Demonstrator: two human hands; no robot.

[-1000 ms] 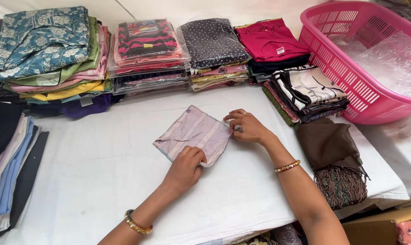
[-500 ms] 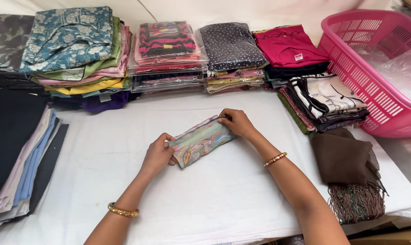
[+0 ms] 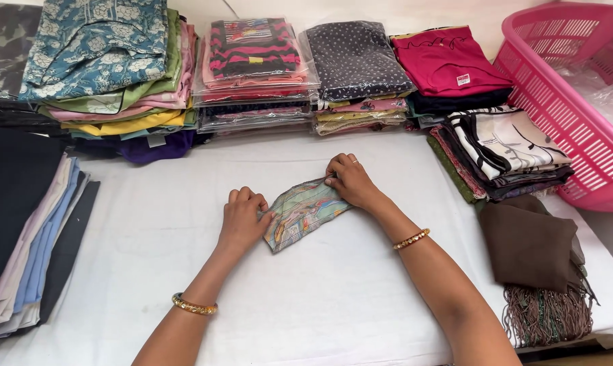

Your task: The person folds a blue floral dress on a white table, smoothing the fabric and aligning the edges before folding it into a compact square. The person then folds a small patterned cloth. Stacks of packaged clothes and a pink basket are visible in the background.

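From the head view I see my left hand (image 3: 242,220) and right hand (image 3: 350,181) each pinching an end of a small folded printed cloth (image 3: 305,211) lying mid-table (image 3: 151,244); it looks light, limp, best gripped at the edges. Behind, clear-wrapped garment packs (image 3: 252,68); a white tag (image 3: 463,79) on the magenta one.

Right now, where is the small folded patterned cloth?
In the head view, the small folded patterned cloth lies mid-table on the white sheet, held between the left hand and the right hand, in front of the stacked garments.
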